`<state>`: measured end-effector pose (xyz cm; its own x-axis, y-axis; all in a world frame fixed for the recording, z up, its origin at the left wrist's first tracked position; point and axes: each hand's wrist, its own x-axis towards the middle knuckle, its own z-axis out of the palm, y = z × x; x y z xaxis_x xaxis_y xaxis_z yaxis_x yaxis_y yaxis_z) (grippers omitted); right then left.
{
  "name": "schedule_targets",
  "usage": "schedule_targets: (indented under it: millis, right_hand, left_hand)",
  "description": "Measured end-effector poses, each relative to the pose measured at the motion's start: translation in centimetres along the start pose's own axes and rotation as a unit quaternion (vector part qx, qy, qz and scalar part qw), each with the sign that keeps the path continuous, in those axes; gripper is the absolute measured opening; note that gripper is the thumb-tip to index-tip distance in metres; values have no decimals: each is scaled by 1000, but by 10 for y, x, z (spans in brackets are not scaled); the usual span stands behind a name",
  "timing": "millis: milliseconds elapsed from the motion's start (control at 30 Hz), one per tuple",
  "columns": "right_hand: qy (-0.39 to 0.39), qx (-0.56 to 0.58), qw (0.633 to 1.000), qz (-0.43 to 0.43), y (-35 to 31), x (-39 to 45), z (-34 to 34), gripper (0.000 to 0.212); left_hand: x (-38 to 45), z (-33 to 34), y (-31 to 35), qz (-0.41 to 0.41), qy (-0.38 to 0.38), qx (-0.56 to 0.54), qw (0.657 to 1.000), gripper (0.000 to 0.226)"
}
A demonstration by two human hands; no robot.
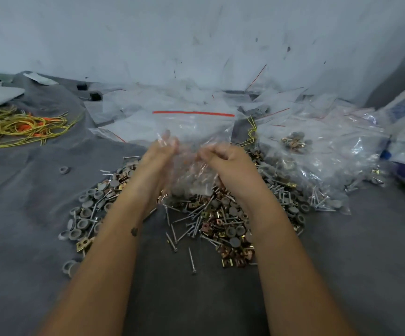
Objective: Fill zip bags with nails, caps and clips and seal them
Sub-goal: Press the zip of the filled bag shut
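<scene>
Clear zip bag [193,132] blurs both gripping hands' fingertips, left hand [159,154], right hand [223,157].

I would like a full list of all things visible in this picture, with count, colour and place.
zip bag: one, clear with red strip, held up at centre
nails: many, silver, loose at centre
caps: many, grey, left of pile
clips: many, brass, right of pile
filled bags: several, clear, right
cords: bundle, yellow and orange, far left
cloth: one, grey, underneath
left hand: grips zip bag
right hand: grips zip bag
</scene>
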<state>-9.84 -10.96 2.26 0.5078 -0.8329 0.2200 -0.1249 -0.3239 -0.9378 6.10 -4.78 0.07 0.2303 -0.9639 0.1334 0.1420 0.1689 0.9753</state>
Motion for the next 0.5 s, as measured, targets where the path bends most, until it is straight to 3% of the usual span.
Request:
schedule_targets:
  millis: [100,233,300,367,433,500]
  right_hand:
    - [69,54,996,35,-11,9,-24,19]
    - [161,52,984,56,-13,26,-67,24]
    - [227,54,971,53,-13,36,-92,23]
    - [296,87,950,55,-12,45,-119,12]
    - [349,113,927,76,-7,51,-140,51]
    - [383,46,916,109,2,52,-153,77]
  left_hand:
    - [5,12,-1,-31,-79,189,978,39]
    - [35,54,-1,-10,-54,191,980,14]
    - [55,83,0,2,-21,154,988,24]
    - [72,112,-2,2,-18,94,995,51]
    - [82,135,-6,3,-46,96,994,68]
    - [85,149,-15,0,-59,120,991,69]
